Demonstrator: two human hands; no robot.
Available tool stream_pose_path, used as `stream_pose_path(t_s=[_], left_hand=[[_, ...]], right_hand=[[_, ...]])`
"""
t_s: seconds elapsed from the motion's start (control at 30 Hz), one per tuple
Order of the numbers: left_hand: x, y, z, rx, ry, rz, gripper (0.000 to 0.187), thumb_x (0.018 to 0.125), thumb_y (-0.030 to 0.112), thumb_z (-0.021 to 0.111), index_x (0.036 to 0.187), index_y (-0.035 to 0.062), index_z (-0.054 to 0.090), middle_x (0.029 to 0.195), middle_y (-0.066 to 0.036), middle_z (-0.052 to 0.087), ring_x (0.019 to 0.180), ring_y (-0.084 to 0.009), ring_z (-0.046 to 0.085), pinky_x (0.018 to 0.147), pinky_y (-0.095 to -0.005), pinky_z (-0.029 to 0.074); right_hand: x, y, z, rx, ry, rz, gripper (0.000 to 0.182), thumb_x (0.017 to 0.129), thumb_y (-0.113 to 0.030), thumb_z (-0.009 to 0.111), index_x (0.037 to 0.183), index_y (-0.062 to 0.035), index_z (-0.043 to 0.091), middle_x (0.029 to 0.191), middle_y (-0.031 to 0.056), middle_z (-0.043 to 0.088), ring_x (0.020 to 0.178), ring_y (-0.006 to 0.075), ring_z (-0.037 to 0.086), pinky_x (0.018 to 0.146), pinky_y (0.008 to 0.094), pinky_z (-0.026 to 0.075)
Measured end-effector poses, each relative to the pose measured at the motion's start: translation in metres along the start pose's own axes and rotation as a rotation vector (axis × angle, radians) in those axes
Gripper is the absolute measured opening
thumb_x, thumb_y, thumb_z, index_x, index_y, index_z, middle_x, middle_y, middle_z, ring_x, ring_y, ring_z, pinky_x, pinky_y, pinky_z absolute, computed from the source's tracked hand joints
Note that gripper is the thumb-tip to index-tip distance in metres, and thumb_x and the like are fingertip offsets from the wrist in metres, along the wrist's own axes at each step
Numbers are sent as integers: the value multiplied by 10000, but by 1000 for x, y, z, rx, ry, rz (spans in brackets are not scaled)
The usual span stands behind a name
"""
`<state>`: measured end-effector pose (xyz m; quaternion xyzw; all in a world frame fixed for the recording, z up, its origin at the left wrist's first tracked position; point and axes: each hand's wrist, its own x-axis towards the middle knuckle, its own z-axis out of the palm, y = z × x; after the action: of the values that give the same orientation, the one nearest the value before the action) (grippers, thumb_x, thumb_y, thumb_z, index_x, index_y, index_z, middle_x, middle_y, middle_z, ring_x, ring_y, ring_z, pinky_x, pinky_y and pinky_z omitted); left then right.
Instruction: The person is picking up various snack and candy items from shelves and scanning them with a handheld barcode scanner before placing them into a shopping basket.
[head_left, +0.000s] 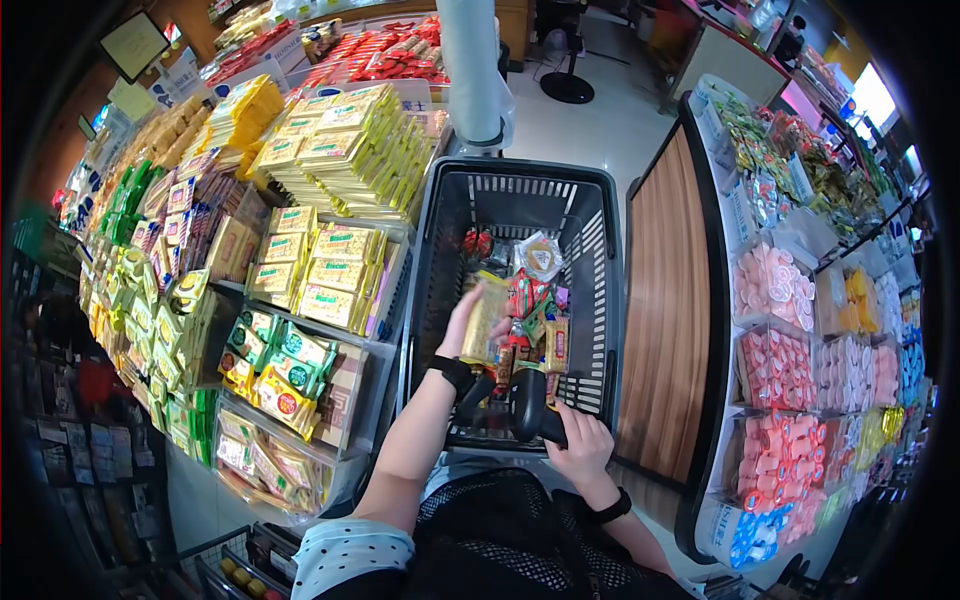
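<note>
My left hand (pixel 463 322) is closed around a yellow biscuit packet (pixel 486 318), held upright over the black shopping basket (pixel 513 168). Lower down, my right hand (pixel 583 446) wraps its fingers round a black handle-like object (pixel 530 406) at the basket's near side; its exact kind is not clear. Inside the basket lie a round clear-wrapped snack (pixel 538 257), a red snack packet (pixel 527 295), a brown-and-cream wrapped bar (pixel 557 345) and several other small packets. My left hand and the biscuit packet hide part of them.
On the left, a tiered display holds stacked biscuit packets (pixel 340 135) and clear bins of green and yellow packs (pixel 280 375). A wrapped pillar (pixel 472 75) stands beyond the basket. To the right is a wood-panelled shelf (pixel 668 320) with bins of pink-wrapped sweets (pixel 775 365).
</note>
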<state>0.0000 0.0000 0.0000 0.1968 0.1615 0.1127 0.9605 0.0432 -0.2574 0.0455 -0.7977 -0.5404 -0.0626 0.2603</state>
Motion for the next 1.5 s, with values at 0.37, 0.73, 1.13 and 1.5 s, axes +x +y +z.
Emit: stream_pose_path(t_s=[0.37,0.73,1.13,1.5], left_hand=[[-95,97,-41,-213,118,740,346,927,350,434,1125,70,476,970,-59,539,819,-148,541,699,-286,463],[-99,141,-86,110,722,913,675,856,208,514,1365,4,121,1306,-172,352,1203,-238,361,1039,-388,235],[-47,55,89,1124,545,810,398,833,174,525,1203,41,461,1220,-156,475,1115,-232,472,930,-337,372],[54,-55,66,2185,430,-5,386,715,97,547,1098,51,522,1051,-168,576,972,-308,557,782,-399,464]], right_hand=[[6,9,-6,-40,30,13,528,565,-155,678,1076,-63,579,830,59,591,701,206,558,625,316,460],[5,11,-11,-20,45,0,521,574,-134,672,1080,-57,577,834,64,587,690,223,561,628,327,460],[8,22,-11,-10,164,-64,501,569,-136,659,1052,-23,585,822,84,596,668,223,568,598,318,446],[7,28,-12,-48,239,-11,471,622,-188,651,1059,-26,584,840,77,603,697,210,589,626,300,462]])
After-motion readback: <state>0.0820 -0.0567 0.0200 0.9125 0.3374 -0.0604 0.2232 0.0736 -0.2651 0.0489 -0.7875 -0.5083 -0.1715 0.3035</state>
